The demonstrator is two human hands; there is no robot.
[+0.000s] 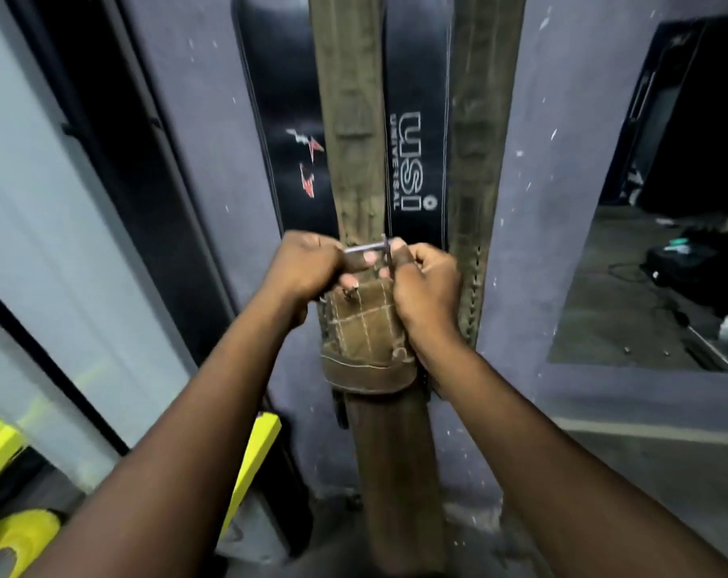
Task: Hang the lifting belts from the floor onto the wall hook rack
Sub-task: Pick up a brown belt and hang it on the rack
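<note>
grey wall with black belts and olive belts hanging flat | brown belt held upright in front of them | both forearms raised, converging | left hand and right hand pinching metal buckle at brown belt's top end

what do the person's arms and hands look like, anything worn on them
Both forearms are bare right down to the frame edge: no sleeves, gloves, watch or bracelets show. The left hand and right hand carry no visible rings. Fingernails are short and unpainted where they show on the left hand's fingertips.
</note>
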